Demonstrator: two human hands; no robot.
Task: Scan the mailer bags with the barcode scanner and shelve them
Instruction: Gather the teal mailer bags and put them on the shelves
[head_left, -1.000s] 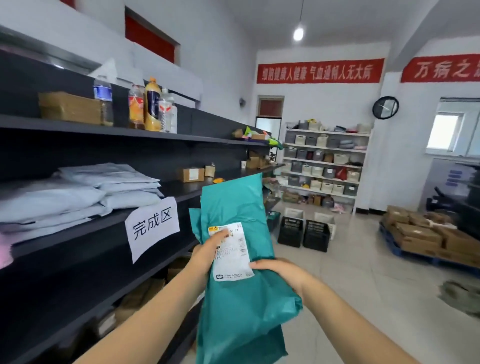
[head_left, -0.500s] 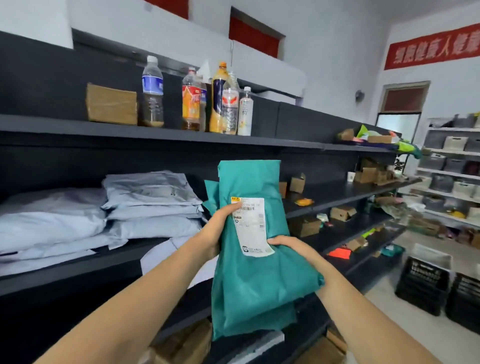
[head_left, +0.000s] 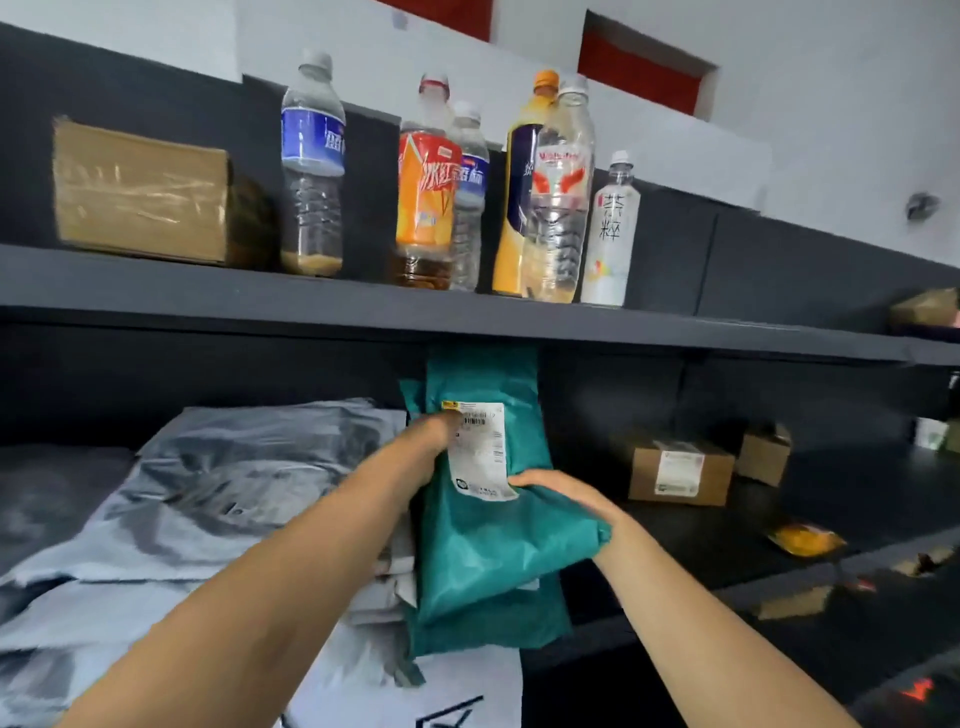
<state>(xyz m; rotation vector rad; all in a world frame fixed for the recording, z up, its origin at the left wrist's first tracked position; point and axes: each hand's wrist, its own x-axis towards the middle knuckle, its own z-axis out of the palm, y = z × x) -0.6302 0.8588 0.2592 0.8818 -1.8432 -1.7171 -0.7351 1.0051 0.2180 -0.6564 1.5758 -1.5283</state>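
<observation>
On the far left of the upper dark grey shelf board (head_left: 156, 291) sat a taped brown cardboard box (head_left: 140, 192). To its right stood a cluster of plastic drink bottles (head_left: 441, 197): some clear, one with an orange label, one yellow with an orange cap, one small and white.

Beneath that, on the left part of the middle dark shelf (head_left: 857, 499), lay a slumped pile of grey plastic mailer bags (head_left: 234, 483). A white paper sign (head_left: 431, 691) hung at the shelf's front edge below them.

Just right of the pile, the person held a teal plastic mailer bag (head_left: 483, 551) nearly upright in front of the middle shelf opening, its top edge reaching the underside of the upper board. A second teal layer showed behind it. I could not tell whether that was another bag or a fold.

The left hand (head_left: 431, 441) clutched the bag's left edge, thumb pressed onto the white shipping label (head_left: 480, 452) near its barcode. The right hand (head_left: 561, 493) was wrapped over the bag's right side just below the label, fingers curled on the plastic.

Further right on the middle shelf rested a small brown cardboard box with a white label (head_left: 680, 473), with a second small brown box (head_left: 763, 454) just behind it. A flat yellow packet (head_left: 802, 540) lay nearer the front edge, apart from both.
</observation>
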